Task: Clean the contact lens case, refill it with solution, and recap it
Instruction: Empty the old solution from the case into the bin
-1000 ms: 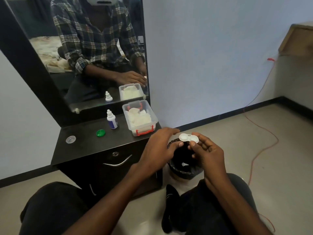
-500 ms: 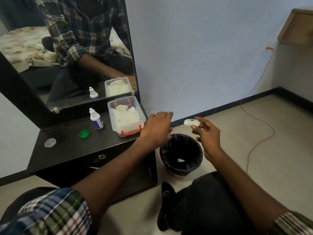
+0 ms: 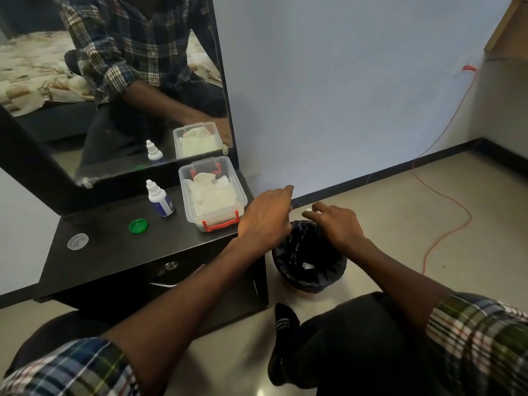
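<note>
both hands point(image 3: 303, 221) palm-down above bin point(image 3: 328, 277)

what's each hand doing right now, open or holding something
Left hand: open, fingers extended, holding nothing, beside the plastic box.
Right hand: over the bin, fingers around a small white object, likely the lens case, mostly hidden.

**Legible text: none**

No text, number or brand can be read anywhere in view. The bottle point(image 3: 160, 200) carries a dark blue label with white patches, too blurred and small to make out. The green cap point(image 3: 138, 225) and clear cap point(image 3: 77, 241) show no markings.
</note>
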